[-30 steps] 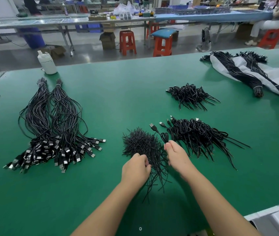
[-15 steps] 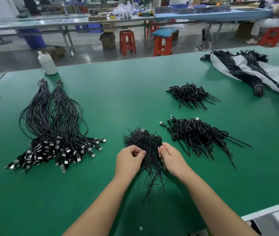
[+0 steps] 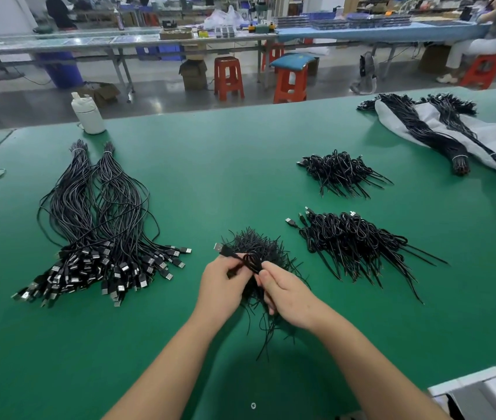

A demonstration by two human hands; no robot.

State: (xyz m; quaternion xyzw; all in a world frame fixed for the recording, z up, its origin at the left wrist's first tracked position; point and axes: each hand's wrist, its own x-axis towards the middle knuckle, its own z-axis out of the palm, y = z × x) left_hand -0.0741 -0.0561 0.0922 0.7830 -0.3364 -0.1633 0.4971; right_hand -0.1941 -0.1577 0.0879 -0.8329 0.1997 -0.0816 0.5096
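Piles of tied cables [image 3: 349,237] lie finished, loose bundles [image 3: 104,225] wait; left hand [image 3: 221,287] and right hand [image 3: 289,295] pinch one coiled cable [image 3: 249,262].

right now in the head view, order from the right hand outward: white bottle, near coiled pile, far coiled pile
1. near coiled pile, right of the right hand
2. far coiled pile, behind it
3. white bottle, far left corner

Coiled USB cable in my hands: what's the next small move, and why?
Probably twist a tie round the coiled USB cable: the left hand and right hand pinch it just above the twist-tie pile, with bundled cables lying to the right.
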